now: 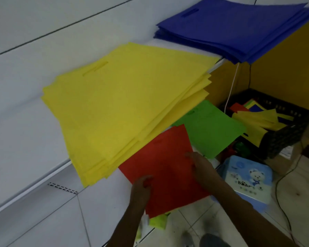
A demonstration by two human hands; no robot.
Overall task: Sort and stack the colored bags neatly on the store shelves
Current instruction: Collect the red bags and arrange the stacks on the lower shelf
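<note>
A red bag (166,173) lies flat on the lower white shelf (96,211), partly under a big stack of yellow bags (121,107). My left hand (141,188) presses on its near left edge. My right hand (194,161) rests on its right edge. Whether the fingers curl under the bag I cannot tell. A green bag (210,129) lies beside it to the right on the same shelf. A stack of blue bags (235,27) sits on the upper shelf at the top right. A bit of light-green bag (159,221) shows under the red one.
A black plastic basket (282,136) at the right holds several mixed coloured bags. A blue tin with a bear picture (246,180) stands on the tiled floor below it. Cables run down the yellow wall (284,72) and across the floor.
</note>
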